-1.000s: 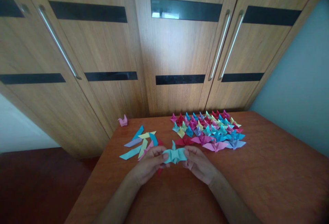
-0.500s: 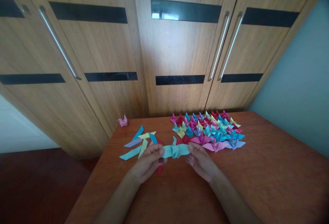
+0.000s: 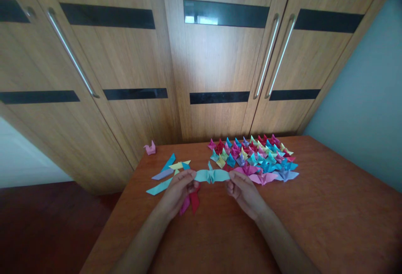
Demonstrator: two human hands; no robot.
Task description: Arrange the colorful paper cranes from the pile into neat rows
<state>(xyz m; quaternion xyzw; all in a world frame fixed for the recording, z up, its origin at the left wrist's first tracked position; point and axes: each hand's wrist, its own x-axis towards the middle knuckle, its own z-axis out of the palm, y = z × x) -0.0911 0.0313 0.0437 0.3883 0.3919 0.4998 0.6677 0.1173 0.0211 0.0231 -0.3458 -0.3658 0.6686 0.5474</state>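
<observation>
A pale turquoise origami crane is stretched between my hands above the table, its wings spread flat to both sides and a pointed tip standing up at its middle. My left hand pinches the end of the left wing between thumb and fingers. The tip of the right wing is pinched by my right hand. Below and beside my left hand lie folded paper strips, among them a red strip, a magenta strip and a light turquoise strip. My left hand partly hides this pile.
Rows of many-coloured paper cranes cover the table's back right. One pink crane stands alone at the back left corner. Behind the wooden table rises a wardrobe with metal handles; a wall is at the right.
Both hands have lifted slightly and shifted left with the crane. Its body now faces me more squarely, with the pointed tip upright. More of the red and magenta strips shows.
</observation>
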